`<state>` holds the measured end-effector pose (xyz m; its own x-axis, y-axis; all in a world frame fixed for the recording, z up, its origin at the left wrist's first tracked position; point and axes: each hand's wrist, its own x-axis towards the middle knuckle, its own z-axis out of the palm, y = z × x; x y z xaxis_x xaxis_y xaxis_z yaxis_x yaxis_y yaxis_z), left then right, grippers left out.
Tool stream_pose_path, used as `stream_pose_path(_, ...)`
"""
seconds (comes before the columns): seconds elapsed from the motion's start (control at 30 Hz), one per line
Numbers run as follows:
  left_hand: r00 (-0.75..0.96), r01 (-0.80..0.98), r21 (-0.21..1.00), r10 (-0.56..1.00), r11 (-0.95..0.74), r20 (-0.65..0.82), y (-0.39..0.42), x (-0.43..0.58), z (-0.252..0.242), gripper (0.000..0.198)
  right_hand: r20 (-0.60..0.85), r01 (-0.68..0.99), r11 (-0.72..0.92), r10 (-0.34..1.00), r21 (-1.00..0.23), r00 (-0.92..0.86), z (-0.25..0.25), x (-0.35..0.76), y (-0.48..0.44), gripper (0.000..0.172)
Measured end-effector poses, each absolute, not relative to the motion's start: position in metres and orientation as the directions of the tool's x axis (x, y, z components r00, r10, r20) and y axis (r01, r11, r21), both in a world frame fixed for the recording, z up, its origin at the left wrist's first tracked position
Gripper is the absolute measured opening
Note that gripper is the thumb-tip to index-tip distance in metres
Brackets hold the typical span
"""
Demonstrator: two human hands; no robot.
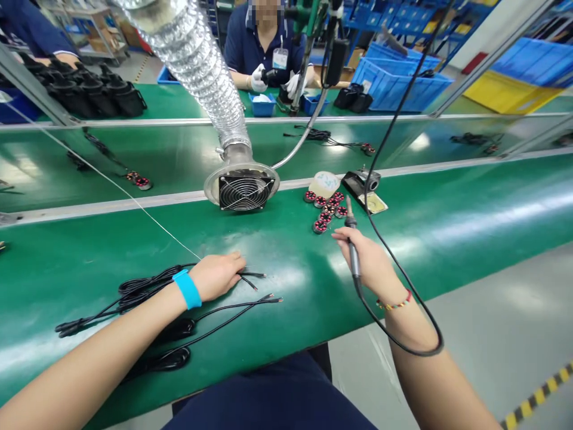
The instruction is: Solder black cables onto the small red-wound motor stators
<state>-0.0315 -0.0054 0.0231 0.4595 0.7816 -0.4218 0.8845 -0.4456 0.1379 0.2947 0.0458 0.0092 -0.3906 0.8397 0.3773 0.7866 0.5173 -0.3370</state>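
Right of the fan [246, 192], my right fingers [342, 234] gripped the soldering iron handle [355, 260], prob light and stiff, left fingers [237, 263] clutching floppy-looking cables [138, 286].

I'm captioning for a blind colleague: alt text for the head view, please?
A person's right hand holds a soldering iron above a green bench while the left hand covers part of black cables. Beyond are round red-and-black parts and a fan on a silver duct.
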Motion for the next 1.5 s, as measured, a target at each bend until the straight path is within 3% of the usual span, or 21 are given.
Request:
stream_pose_path(0.2,0.472,0.88,0.207,0.835,-0.427,-0.283,-0.013,-0.042,0.025,0.026,0.201,0.867,0.475,0.874,-0.153,-0.443,-0.003,0.276,0.076,0.03)
stream_pose_path(0.43,0.54,0.841,0.294,0.733,-0.454,-0.413,-0.033,-0.035,0.025,0.021,0.172,0.89,0.444,0.89,-0.109,-0.423,0.005,0.246,0.087,0.029)
stream_pose_path(0.6,0.456,0.886,0.276,0.803,-0.372,-0.383,-0.015,-0.041,0.027,0.028,0.126,0.838,0.52,0.854,-0.165,-0.505,0.009,0.204,0.062,0.031)
stream_pose_path(0.7,0.438,0.896,0.271,0.802,-0.352,-0.406,-0.004,-0.038,0.024,0.025,0.106,0.715,0.591,0.793,-0.374,-0.6,0.008,0.185,0.049,0.036)
stream_pose_path(0.8,0.449,0.881,0.345,0.803,-0.323,-0.393,0.002,-0.029,0.02,0.019,0.143,0.625,0.585,0.778,-0.517,-0.611,0.003,0.181,0.047,0.048)
stream_pose_path(1.03,0.462,0.811,0.544,0.806,-0.216,-0.369,0.01,-0.02,0.015,0.015,0.089,0.497,0.61,0.682,-0.618,-0.726,-0.02,0.187,0.057,0.057)
stream_pose_path(1.13,0.349,0.814,0.576,0.854,-0.072,-0.387,0.02,-0.023,0.012,0.02,0.112,0.491,0.618,0.683,-0.614,-0.721,-0.021,0.181,0.052,0.052)
stream_pose_path(1.3,0.194,0.822,0.565,0.896,0.074,-0.399,0.027,-0.019,0.01,0.037,0.087,0.591,0.643,0.709,-0.487,-0.7,-0.014,0.165,0.037,0.057)
stream_pose_path(1.5,0.17,0.822,0.563,0.907,0.085,-0.384,0.017,-0.009,0.01,0.024,0.14,0.604,0.687,0.7,-0.404,-0.701,-0.02,0.162,0.025,0.051)
